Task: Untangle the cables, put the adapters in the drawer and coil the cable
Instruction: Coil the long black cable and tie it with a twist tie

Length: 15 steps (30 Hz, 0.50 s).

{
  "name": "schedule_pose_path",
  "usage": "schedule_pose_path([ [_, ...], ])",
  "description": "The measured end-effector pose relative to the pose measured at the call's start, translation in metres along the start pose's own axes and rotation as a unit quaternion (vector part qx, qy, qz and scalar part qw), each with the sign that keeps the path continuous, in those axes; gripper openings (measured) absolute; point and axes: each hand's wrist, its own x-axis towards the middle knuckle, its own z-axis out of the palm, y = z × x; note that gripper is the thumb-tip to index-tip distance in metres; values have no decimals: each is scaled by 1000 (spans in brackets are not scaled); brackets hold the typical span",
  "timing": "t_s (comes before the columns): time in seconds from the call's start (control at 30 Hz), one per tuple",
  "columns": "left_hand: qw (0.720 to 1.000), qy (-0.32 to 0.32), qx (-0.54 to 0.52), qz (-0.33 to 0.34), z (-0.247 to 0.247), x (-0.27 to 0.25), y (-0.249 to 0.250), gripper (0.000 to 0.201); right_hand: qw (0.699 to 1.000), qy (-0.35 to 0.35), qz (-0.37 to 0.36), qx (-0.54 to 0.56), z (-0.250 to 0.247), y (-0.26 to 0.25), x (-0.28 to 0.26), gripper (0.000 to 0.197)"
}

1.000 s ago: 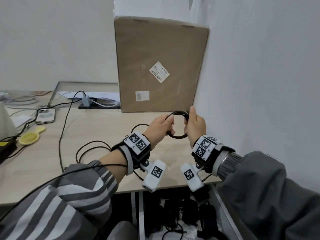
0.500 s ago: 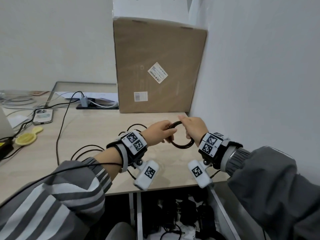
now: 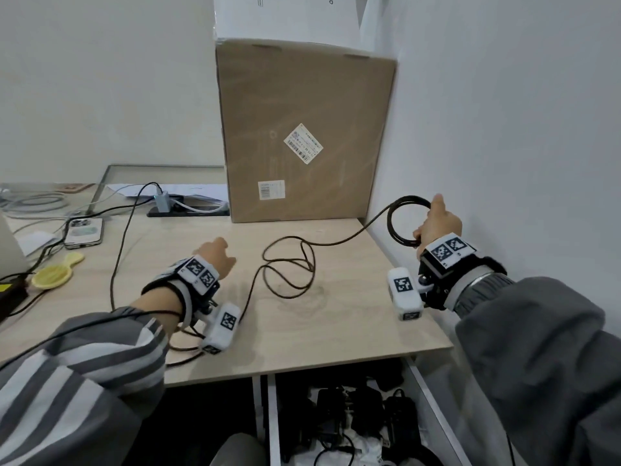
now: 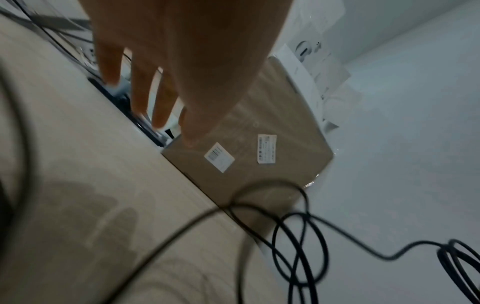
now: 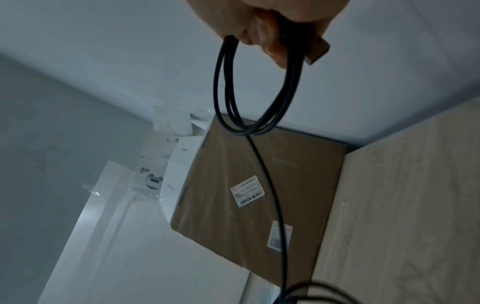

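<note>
Holding a small coil of thin black cable (image 3: 405, 220), the right hand (image 3: 437, 225) has it lifted off to the right of the big brown cardboard box (image 3: 304, 129), close to the white wall (image 3: 504, 129). That grip is clamped on the coil: in the right wrist view the fingers (image 5: 270, 37) are curled round the bundled loops and a brownish plug end (image 5: 318, 50) pokes out beside them. From the coil a single strand runs down and left toward the light wooden tabletop (image 3: 336, 314) in front of the box, where the rest of the cable lies in a few loose overlapping loops (image 3: 289, 267), then trails on toward the near edge under the left wrist.

The left hand (image 3: 218, 257) hovers over the tabletop in front of and left of the box, grip apart, holding nothing. The left wrist view shows its fingers (image 4: 140, 82) straight and spread, pointing toward the box, with the loose loops off to the side.

Below the tabletop edge in front of the box, the open drawer (image 3: 433, 385) has a pile of black adapters (image 3: 356, 405) with their cords in it.

Left of the box there's a black power strip (image 3: 188, 210) with a grey charger plugged in, a phone in a clear case (image 3: 84, 232), and a yellow round paddle-shaped thing (image 3: 55, 272). A white carton (image 3: 285, 15) sits on top of the box.
</note>
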Motion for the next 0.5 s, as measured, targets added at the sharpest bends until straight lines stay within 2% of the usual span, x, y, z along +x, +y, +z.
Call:
schedule_pose_path([
  [0.07,998,-4,-54,-20,3,3,-4,41,1000,-8,-8,-2,0,3,-2,52],
  [0.13,993,30,-112,8,2,-2,8,35,1000,-22,-17,1,4,4,-7,52],
  [0.2,980,76,-164,87,-4,-15,35,31,999,-39,-19,1,10,3,-15,51],
  [0.27,955,96,-211,184,-13,-35,71,29,998,-58,-22,11,16,1,-24,51],
  [0.33,927,61,-274,250,-20,-55,108,34,996,-78,-26,19,23,-1,-34,51],
  [0.4,905,-19,-328,270,-25,-71,139,39,994,-105,-26,34,28,-1,-46,51],
  [0.47,872,-92,-388,285,-22,-81,160,30,989,-140,-30,48,31,-1,-57,51],
  [0.5,858,-103,-409,293,-19,-83,166,23,986,-155,-32,55,31,-1,-62,51],
])
